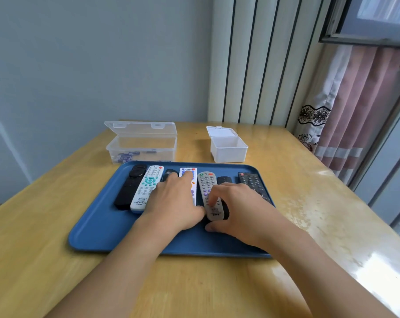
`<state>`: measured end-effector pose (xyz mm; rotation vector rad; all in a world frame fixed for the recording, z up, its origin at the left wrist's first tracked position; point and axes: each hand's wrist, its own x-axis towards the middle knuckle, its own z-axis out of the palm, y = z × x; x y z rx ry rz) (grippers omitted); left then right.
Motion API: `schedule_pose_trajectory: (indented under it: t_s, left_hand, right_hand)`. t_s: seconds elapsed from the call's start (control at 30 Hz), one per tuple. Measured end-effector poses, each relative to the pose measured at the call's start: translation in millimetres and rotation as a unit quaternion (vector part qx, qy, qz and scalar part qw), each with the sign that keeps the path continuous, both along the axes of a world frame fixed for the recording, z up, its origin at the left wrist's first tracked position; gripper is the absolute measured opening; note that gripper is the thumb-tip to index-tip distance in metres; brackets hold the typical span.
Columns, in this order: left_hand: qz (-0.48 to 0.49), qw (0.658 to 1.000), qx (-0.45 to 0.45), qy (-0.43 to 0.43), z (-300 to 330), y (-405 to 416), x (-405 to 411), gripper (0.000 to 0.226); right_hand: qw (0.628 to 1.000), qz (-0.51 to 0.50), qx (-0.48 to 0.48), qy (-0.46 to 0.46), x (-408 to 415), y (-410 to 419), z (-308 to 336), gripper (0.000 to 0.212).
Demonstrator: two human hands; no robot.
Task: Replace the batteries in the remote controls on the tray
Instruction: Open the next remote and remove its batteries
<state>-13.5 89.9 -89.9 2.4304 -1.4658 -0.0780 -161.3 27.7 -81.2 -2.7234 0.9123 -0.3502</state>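
A blue tray (98, 226) holds several remote controls side by side. Among them are a black one (130, 187) at the far left, a white one with teal buttons (146, 189), a white one with coloured buttons (187, 172), a grey one (207, 182) and a black one (251, 180) at the far right. My left hand (173, 203) lies flat over the white coloured-button remote, fingertips near its top. My right hand (238, 210) holds the near end of the grey remote, with curled fingers on its buttons and the thumb under its end.
Behind the tray an open clear plastic box (139, 145) holds several batteries (128, 156). An open white box (229, 148) stands to its right. All rest on a wooden table (45, 226). A wall lies behind, and a curtain (345, 134) and window to the right.
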Motion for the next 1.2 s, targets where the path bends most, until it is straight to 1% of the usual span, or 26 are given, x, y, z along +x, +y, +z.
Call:
schedule_pose_trajectory:
  t_s: [0.13,0.17,0.2,0.23,0.27,0.3,0.33,0.37,0.4,0.43,0.47,0.5,0.53,0.6,0.67,0.7,0.73,0.77,0.8,0.87,0.93,1.0,1.03,1.07,1.13,1.2]
  left_hand:
    - [0.027,0.990,-0.127,0.049,7,0,2,0.052]
    - [0.031,0.980,-0.179,0.087,10,-2,5,0.047]
    - [0.035,0.954,-0.243,0.170,14,-3,9,0.042]
    - [0.034,0.903,-0.303,0.302,19,-5,12,0.037]
    - [0.019,0.821,-0.338,0.460,24,-6,13,0.033]
    - [-0.010,0.718,-0.346,0.604,28,-5,13,0.031]
    - [-0.047,0.624,-0.333,0.706,31,-4,10,0.030]
    - [-0.082,0.562,-0.311,0.762,32,-3,8,0.030]
    - [-0.120,0.531,-0.285,0.789,33,-1,3,0.033]
    - [-0.160,0.524,-0.262,0.795,31,0,-1,0.038]
    - [-0.196,0.529,-0.240,0.790,30,1,-7,0.043]
    - [-0.220,0.548,-0.218,0.777,28,2,-11,0.046]
    - [-0.231,0.580,-0.194,0.757,25,3,-14,0.047]
    - [-0.221,0.672,-0.167,0.687,22,3,-20,0.043]
    - [-0.164,0.764,-0.189,0.595,20,1,-23,0.037]
    - [-0.119,0.793,-0.219,0.556,19,-2,-21,0.037]
    - [-0.072,0.804,-0.257,0.531,19,-4,-18,0.038]
    - [-0.033,0.799,-0.297,0.521,19,-6,-14,0.040]
    - [-0.006,0.781,-0.335,0.527,19,-9,-10,0.042]
    - [0.021,0.721,-0.394,0.570,18,-11,-1,0.044]
    - [0.020,0.658,-0.428,0.620,19,-14,7,0.033]
    - [-0.006,0.607,-0.440,0.662,20,-14,10,0.013]
    - [-0.020,0.595,-0.441,0.672,20,-14,9,0.008]
    - [-0.034,0.594,-0.437,0.675,20,-14,8,0.007]
    - [-0.065,0.609,-0.408,0.677,20,-11,1,0.010]
    - [-0.095,0.635,-0.359,0.677,21,-8,-6,0.017]
  right_hand:
    - [1.000,-0.001,0.008,0.003,0,-3,-1,0.045]
    - [1.000,0.000,0.009,0.006,-1,-4,-2,0.046]
    - [1.000,0.003,0.011,0.010,-2,-5,-3,0.048]
    - [1.000,0.009,0.015,0.009,-3,-6,-4,0.051]
    - [0.999,0.016,0.027,-0.007,-5,-9,-3,0.055]
    - [0.997,0.020,0.054,-0.051,-7,-12,0,0.059]
    - [0.988,0.018,0.093,-0.123,-9,-15,4,0.061]
    - [0.966,0.014,0.148,-0.210,-11,-18,9,0.061]
    - [0.930,0.015,0.214,-0.297,-13,-22,14,0.060]
    - [0.882,0.022,0.289,-0.372,-15,-24,19,0.059]
    - [0.826,0.032,0.368,-0.427,-16,-25,22,0.055]
    - [0.778,0.039,0.431,-0.455,-15,-23,24,0.048]
    - [0.753,0.033,0.465,-0.464,-13,-20,24,0.043]
    - [0.736,-0.011,0.482,-0.476,-13,-17,21,0.034]
    - [0.711,-0.051,0.490,-0.502,-15,-20,19,0.021]
    - [0.698,-0.065,0.493,-0.514,-16,-22,20,0.017]
    - [0.690,-0.078,0.494,-0.523,-18,-24,21,0.016]
    - [0.686,-0.087,0.496,-0.525,-20,-24,23,0.019]
    - [0.685,-0.095,0.500,-0.521,-20,-25,23,0.023]
    - [0.678,-0.095,0.527,-0.503,-19,-24,24,0.031]
    - [0.673,-0.061,0.564,-0.475,-18,-23,25,0.034]
    - [0.717,-0.017,0.561,-0.413,-17,-18,25,0.030]
    - [0.742,0.001,0.553,-0.380,-15,-14,23,0.026]
    - [0.762,0.014,0.542,-0.355,-12,-10,20,0.023]
    - [0.794,0.030,0.525,-0.304,-7,-4,14,0.019]
    - [0.840,0.041,0.493,-0.222,-7,-1,12,0.030]
